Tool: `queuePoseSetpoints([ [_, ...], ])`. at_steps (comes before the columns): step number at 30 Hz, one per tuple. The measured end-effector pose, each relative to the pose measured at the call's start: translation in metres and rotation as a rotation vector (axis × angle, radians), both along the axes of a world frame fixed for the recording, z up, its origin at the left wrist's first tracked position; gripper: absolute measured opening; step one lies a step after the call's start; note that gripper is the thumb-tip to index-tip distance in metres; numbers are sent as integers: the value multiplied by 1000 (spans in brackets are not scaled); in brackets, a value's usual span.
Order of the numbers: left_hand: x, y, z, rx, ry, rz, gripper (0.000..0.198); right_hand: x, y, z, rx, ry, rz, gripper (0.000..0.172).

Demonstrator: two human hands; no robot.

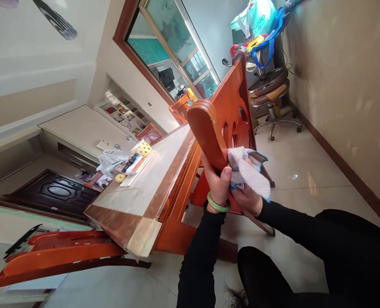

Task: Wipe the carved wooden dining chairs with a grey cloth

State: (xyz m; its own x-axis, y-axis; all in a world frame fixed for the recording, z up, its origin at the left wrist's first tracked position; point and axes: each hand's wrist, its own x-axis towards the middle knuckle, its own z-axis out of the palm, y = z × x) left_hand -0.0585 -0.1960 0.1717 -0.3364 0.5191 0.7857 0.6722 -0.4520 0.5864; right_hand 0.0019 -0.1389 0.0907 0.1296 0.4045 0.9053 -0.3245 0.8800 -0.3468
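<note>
The view is tilted steeply sideways, so the room appears rotated. A tall orange-brown varnished wooden chair back [209, 124] with a rounded top and oval cut-outs is seen at the centre, standing beside a long table. Its upper edge is gripped by the left hand [217, 184], which is circled at the wrist by a pale green jade bangle [218, 204]; the fingers are curled closed around the wood, with the thumb pressed on top. A crumpled white terry cloth with blue edging [247, 169] is held against the chair by the right hand [246, 199]. That hand's fingers appear closed on the cloth, though they are largely hidden by it.

Both forearms are covered by black sleeves. Just beside the chair, a wooden table [113, 220] with a clear-covered top is seen, with a crumpled clear plastic bag [109, 160] and small packaged items lying on it. Well beyond the hands, a round-seated metal-based stool [268, 92] is placed on the pale tiled floor [292, 192], against a beige wall [344, 77].
</note>
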Motion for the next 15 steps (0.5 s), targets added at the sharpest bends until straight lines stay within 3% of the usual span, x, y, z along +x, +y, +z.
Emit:
queuePoseSetpoints([
  [2, 0, 1, 0, -9, -16, 2, 106, -8, -1, -31, -26, 26, 27, 78],
  [4, 0, 4, 0, -10, -27, 47, 110, -11, -8, -77, -91, 5, 30, 78],
  [7, 4, 8, 2, 7, -43, 160, 112, 2, -19, -139, -166, -8, 26, 55],
  [9, 7, 10, 3, 28, -27, 228, 107, 16, -18, -151, -198, -18, 76, 32],
  [11, 9, 11, 4, 44, 12, 275, 100, 26, 0, -127, -291, -43, 168, 17],
  [12, 9, 11, 4, 48, 30, 293, 96, 28, 16, -104, -356, -50, 220, 16],
  [15, 8, 12, 2, 64, 54, 335, 87, 14, 79, -11, -336, -26, 241, 31],
])
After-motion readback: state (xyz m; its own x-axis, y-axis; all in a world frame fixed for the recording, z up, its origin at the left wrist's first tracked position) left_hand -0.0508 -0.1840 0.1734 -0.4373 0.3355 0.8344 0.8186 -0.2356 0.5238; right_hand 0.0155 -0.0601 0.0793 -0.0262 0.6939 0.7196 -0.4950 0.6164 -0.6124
